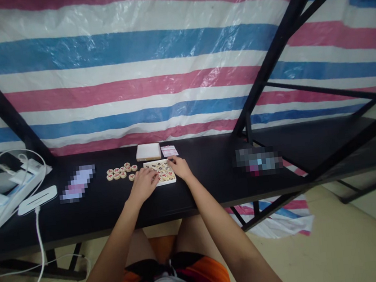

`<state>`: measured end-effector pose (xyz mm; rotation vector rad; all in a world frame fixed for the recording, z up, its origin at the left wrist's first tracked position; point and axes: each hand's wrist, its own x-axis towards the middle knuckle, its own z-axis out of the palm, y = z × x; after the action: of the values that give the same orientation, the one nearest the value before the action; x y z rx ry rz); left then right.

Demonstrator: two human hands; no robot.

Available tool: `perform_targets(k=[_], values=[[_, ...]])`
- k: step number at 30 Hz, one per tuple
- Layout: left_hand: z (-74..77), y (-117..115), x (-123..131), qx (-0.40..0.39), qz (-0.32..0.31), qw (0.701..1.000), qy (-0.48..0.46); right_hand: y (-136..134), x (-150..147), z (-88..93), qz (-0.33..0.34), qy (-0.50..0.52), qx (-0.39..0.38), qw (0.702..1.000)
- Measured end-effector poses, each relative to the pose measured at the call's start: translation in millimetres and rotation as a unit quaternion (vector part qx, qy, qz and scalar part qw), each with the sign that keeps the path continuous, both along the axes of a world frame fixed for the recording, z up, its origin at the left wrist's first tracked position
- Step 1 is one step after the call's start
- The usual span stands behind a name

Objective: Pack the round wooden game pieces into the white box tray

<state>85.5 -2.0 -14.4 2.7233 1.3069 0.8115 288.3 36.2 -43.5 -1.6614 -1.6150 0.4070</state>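
A white box full of round pieces with red and dark characters lies on the black table. My left hand reaches over its left side, fingers bent onto the pieces; whatever the fingertips hold is too small to tell. At the box's upper right corner, my right hand rests with its fingers curled on the rim, and I cannot make out whether it grips anything. Several loose round pieces sit in rows left of the box, and one more lies close to my left hand.
Behind the box are an open white lid and a printed paper slip. A blurred phone-like object, a white pad and a power strip with cables lie left. Another blurred item is right. Black posts frame the table.
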Motion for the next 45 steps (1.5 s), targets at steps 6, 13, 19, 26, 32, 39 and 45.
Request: perform_targets(k=[6,13,19,26,32,39,45], values=[[2.0,-8,1,0.006,-0.040,0.999,-0.001,-1,-1,2.1,0.001,-0.005,-0.002,1.000],[4.8,-14,2,-0.002,-0.069,0.997,0.021,0,0,-3.6,0.032,0.004,0.015,0.999],[4.2,-21,9,0.026,-0.094,0.994,0.051,-1,4,-3.9,0.078,-0.009,0.040,0.996],[7.0,-20,1,0.038,-0.052,0.998,0.016,-7,6,1.7,0.109,0.012,0.038,0.993],[3.9,-12,-30,0.022,0.272,0.962,0.020,0,7,-4.3,0.068,0.047,0.045,0.996],[-1.7,-12,-29,0.005,0.284,0.957,0.055,0,6,-5.3,0.068,0.035,0.052,0.996],[3.5,-4,-24,-0.012,0.175,0.981,-0.085,-1,4,-4.1,0.090,0.023,0.056,0.994]])
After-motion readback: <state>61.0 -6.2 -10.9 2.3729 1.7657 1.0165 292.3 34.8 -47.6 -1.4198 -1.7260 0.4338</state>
